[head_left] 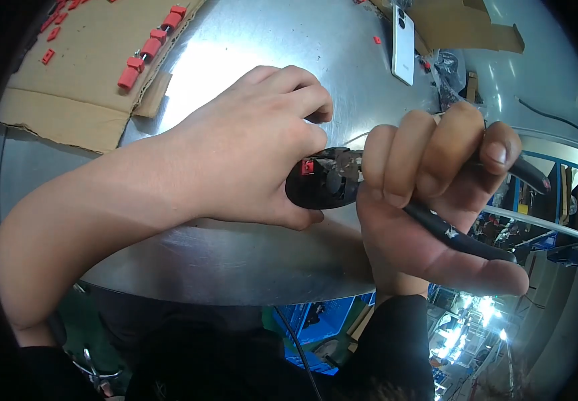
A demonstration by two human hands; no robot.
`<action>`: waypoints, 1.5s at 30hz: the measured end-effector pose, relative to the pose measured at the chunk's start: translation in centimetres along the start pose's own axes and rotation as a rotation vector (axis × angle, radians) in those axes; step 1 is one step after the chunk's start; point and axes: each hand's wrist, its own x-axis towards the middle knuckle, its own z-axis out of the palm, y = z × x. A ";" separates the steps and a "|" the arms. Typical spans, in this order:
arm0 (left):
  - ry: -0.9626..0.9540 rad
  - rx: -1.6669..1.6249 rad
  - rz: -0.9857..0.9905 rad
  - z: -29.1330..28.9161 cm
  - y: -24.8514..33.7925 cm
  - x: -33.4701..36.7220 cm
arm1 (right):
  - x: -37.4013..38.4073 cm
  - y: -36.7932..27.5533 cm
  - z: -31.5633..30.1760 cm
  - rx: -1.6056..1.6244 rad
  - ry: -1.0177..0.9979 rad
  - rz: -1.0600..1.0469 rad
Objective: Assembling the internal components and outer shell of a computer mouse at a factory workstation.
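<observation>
My left hand point(255, 127) is closed around a rounded black part point(299, 192), with a small red piece point(308, 167) set in it. The fingers curl over its far side and the thumb lies along its near side. My right hand point(429, 174) grips a pair of pliers by the dark handles point(453, 234), which are spread apart. The pliers' metal head point(349, 164) meets the black part between the two hands. What the jaws hold is too small and partly hidden to make out.
On a cardboard sheet point(68, 110) at the far left lie a row of red clamp-like parts point(151, 47) and several small red pieces point(48, 56). A white phone point(403, 50), a clear plastic bag point(448, 73) and a cardboard box point(456, 27) are at the far right. Blue crates point(329, 317) stand below the metal table's point(235, 274) near edge.
</observation>
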 end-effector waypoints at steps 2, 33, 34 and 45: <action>0.059 0.029 0.029 0.3 -0.1 -0.2 | -0.2 0.3 0.2 -0.007 0.026 0.028; 0.097 0.164 -0.117 0.4 2.3 -0.7 | -1.4 0.1 3.0 -0.182 0.252 0.143; 0.099 0.161 -0.111 0.5 2.4 -0.7 | -1.4 -0.2 3.0 -0.189 0.253 0.142; 0.145 0.154 -0.042 0.1 1.4 -0.7 | -1.3 0.0 2.4 -0.068 0.256 0.110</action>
